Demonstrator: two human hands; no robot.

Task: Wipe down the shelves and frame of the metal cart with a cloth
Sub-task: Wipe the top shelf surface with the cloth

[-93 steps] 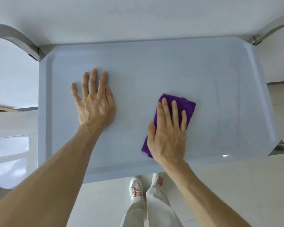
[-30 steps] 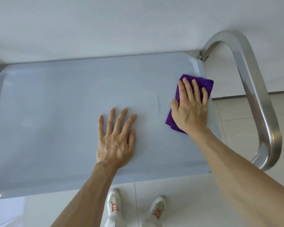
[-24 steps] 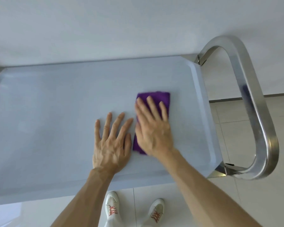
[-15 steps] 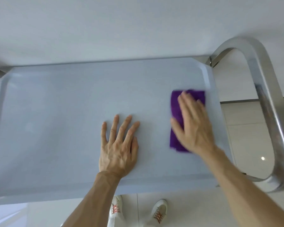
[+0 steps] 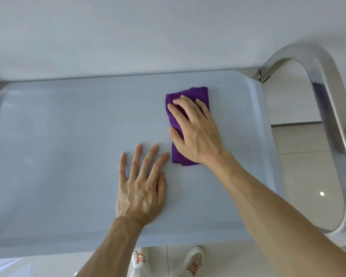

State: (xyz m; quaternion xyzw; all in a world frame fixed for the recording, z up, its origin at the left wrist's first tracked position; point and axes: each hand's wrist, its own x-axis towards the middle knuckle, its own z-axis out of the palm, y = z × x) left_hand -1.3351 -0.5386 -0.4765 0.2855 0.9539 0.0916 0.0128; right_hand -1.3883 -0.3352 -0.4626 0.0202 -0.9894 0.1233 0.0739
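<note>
Currently folded purple cloth lies flat on pale grey metal cart top shelf, toward shelf's right side, short of raised rim. Right hand lies on cloth, fingers extended, pressing it down. Left hand flat on shelf, fingers spread, holding nothing, index fingertip just beside cloth's near-left corner. Curved steel handle beyond shelf's right end.

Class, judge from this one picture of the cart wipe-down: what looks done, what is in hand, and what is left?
Done: nothing can be confirmed; the top shelf shows no visible wipe marks. In hand: the right hand presses the purple cloth flat on the shelf's right half, while the left hand rests open beside it. Left: the steel handle is untouched now, and any lower shelves are out of view.
</note>
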